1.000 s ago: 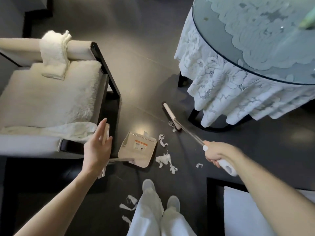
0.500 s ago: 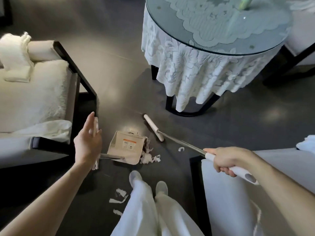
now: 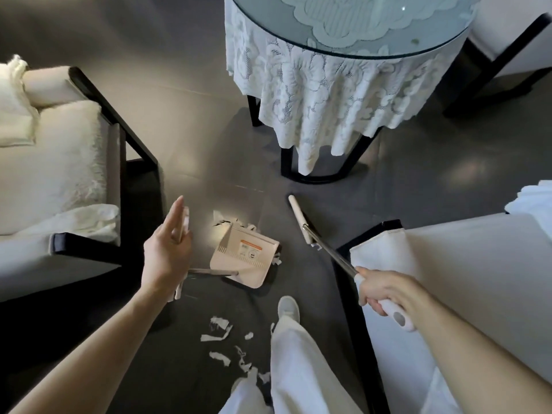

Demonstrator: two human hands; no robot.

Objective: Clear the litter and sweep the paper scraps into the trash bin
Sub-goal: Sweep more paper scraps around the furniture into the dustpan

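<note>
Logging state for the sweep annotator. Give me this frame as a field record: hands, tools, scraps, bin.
left hand: fingers straight, against the dustpan handle
right hand: grips the broom handle
dustpan: on the floor, paper scraps at its mouth
broom head: low at the floor, right of the dustpan, apart from it
loose scraps: on the floor by the shoes, not yet swept
trash bin: not in view

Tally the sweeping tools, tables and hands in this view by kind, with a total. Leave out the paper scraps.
Dustpan: 1
Broom: 1
Round table: 1
Hands: 2 (left hand, right hand)
Total: 5
</note>
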